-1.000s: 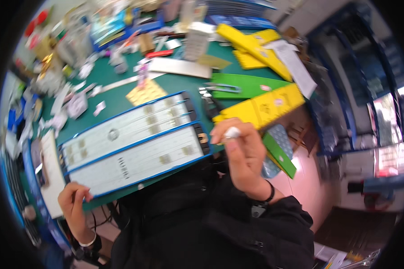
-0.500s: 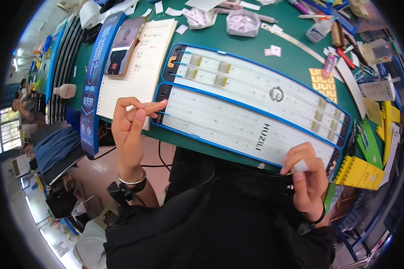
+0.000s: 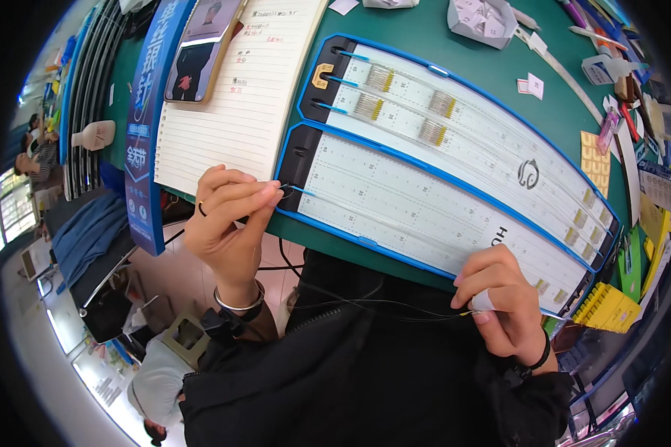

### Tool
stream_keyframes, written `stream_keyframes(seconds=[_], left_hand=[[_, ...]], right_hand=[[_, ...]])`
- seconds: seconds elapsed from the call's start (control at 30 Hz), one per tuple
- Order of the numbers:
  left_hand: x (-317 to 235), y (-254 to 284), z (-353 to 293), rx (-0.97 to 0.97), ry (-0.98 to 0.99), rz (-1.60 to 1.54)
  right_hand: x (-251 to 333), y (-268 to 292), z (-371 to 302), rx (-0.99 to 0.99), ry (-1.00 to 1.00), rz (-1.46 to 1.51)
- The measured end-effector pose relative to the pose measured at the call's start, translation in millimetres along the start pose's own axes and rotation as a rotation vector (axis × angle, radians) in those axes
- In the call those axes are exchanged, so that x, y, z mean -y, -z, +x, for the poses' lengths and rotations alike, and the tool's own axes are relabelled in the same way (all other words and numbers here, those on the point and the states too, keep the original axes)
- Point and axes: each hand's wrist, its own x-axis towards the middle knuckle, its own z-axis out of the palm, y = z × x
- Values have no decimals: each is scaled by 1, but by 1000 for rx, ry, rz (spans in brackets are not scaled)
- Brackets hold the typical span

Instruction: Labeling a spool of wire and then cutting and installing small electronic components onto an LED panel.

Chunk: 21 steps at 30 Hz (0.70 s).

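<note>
A long, flat fishing-rig case (image 3: 395, 167) lies open across the table, with two white ruled boards in blue frames. My left hand (image 3: 231, 212) is closed at the near board's left end. Its thumb and fingertips pinch a thin, dark curl of line beside a blue peg (image 3: 300, 191). My right hand (image 3: 503, 305), with white tape round one finger, is closed on the yellowish end of a fine, clear fishing line (image 3: 395, 307). Slack line trails leftward over my dark jacket. Wound rigs (image 3: 380, 77) sit on the far board.
An open notebook (image 3: 238, 141) with a phone (image 3: 201, 56) on it lies left of the case, beside a blue box (image 3: 145, 141). A paper tray of slips (image 3: 481, 22), a small bottle (image 3: 604, 68) and a yellow notepad (image 3: 608, 307) lie beyond and to the right.
My left hand has gone from crossed fingers to a pinch at the case's left end. Slack line now shows across my jacket. My right hand keeps its pinch, and the view has shifted.
</note>
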Motion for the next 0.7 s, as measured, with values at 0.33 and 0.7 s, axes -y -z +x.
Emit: stream_keyframes(seconds=[0.33, 0.7], left_hand=[[-1, -8, -2, -73, 87, -67], [-2, -6, -3, 11, 49, -61]], right_hand=[[1, 2, -1, -58, -42, -23], [3, -1, -2, -71, -44, -47]])
